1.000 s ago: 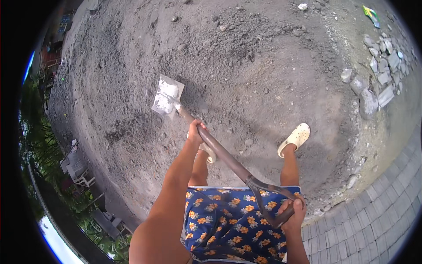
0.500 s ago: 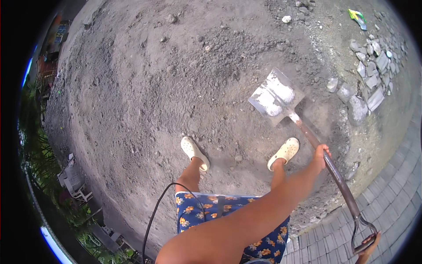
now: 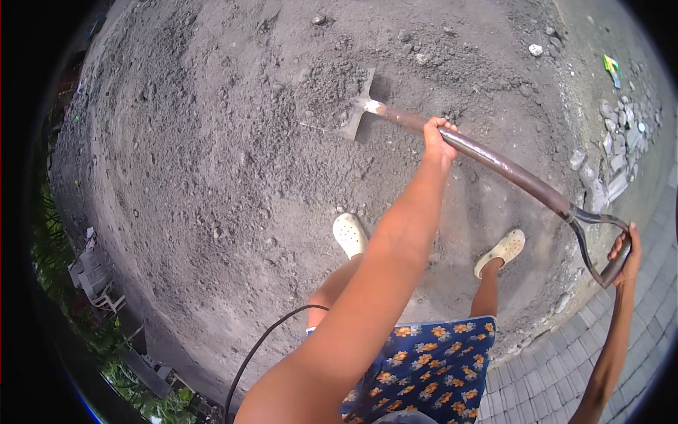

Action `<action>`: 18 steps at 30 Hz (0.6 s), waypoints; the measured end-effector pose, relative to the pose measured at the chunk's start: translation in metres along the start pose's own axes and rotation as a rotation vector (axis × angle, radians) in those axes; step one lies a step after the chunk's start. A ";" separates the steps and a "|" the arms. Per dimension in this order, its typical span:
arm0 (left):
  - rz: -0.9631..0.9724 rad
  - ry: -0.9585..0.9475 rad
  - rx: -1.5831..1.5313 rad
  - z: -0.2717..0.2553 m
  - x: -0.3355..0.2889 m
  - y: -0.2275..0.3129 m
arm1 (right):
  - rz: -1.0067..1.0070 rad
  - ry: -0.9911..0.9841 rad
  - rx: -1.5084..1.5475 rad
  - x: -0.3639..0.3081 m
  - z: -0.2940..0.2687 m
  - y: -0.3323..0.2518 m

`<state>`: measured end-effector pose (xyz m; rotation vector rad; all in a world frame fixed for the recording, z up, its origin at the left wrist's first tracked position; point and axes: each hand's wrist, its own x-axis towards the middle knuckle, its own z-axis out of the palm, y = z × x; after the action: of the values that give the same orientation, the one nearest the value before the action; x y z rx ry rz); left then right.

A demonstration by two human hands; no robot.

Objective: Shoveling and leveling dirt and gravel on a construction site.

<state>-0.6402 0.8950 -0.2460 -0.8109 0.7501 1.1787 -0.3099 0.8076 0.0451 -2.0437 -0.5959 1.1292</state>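
A shovel (image 3: pixel 508 168) with a brown shaft stretches from the upper middle to the right side of the head view. My left hand (image 3: pixel 439 139) is wrapped round the shaft not far behind the blade. At the other end, my right hand (image 3: pixel 625 256) grips the crossbar of the metal D-shaped handle. The blade (image 3: pixel 360 109) is sunk into loose grey soil (image 3: pixel 282 116), which covers most of it. Only its back edge and the socket show.
My feet stand apart in cream clogs (image 3: pixel 350 235) on the soil. Broken stone pieces (image 3: pixel 618 145) lie at the right, below a green and yellow packet (image 3: pixel 611 71). Grey paving (image 3: pixel 551 385) borders the soil at the lower right. A black cable (image 3: pixel 258 350) curves beside my left leg.
The shovel has swung forward and left. Its blade, bare and pale before, is now in the soil. Both hands have kept hold and moved up with it.
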 end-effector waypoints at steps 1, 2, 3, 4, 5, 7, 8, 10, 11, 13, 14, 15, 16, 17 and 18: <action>0.028 -0.001 -0.039 -0.005 -0.006 0.050 | -0.013 -0.063 -0.009 -0.008 0.045 -0.012; 0.057 0.006 -0.067 -0.005 -0.016 0.088 | -0.034 -0.112 -0.022 -0.017 0.083 -0.028; 0.093 0.018 -0.091 -0.007 -0.031 0.129 | -0.048 -0.166 -0.031 -0.030 0.119 -0.039; 0.193 0.009 -0.083 -0.016 -0.049 0.178 | -0.095 -0.251 -0.025 -0.049 0.163 -0.042; 0.242 0.078 -0.098 -0.021 -0.074 0.217 | -0.149 -0.323 -0.035 -0.073 0.199 -0.044; 0.400 0.081 -0.116 -0.058 -0.121 0.306 | -0.270 -0.523 -0.056 -0.126 0.255 -0.032; 0.461 0.055 -0.106 -0.090 -0.151 0.349 | -0.289 -0.627 -0.034 -0.159 0.281 -0.019; 0.618 -0.098 -0.076 -0.169 -0.237 0.431 | -0.616 -0.912 -0.084 -0.234 0.317 0.005; 0.665 -0.123 -0.112 -0.197 -0.275 0.445 | -0.783 -0.996 0.006 -0.268 0.323 0.015; 0.509 -0.338 -0.267 -0.238 -0.357 0.466 | -0.918 -1.095 0.124 -0.328 0.316 0.040; 0.518 -0.295 -0.196 -0.236 -0.391 0.464 | -0.868 -1.116 0.159 -0.348 0.305 0.047; 0.533 -0.260 -0.129 -0.233 -0.424 0.461 | -0.773 -1.115 0.134 -0.365 0.292 0.052; 0.622 -0.173 -0.013 -0.226 -0.446 0.456 | -0.659 -1.081 0.171 -0.371 0.281 0.056; 0.708 -0.088 0.101 -0.218 -0.463 0.449 | -0.551 -1.044 0.204 -0.376 0.270 0.061; 0.789 -0.059 0.135 -0.208 -0.464 0.434 | -0.312 -1.030 0.217 -0.376 0.253 0.072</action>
<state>-1.1806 0.5703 -0.0240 -0.3541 1.1362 1.8138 -0.7151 0.5983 0.0970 -1.0163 -1.1580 1.9061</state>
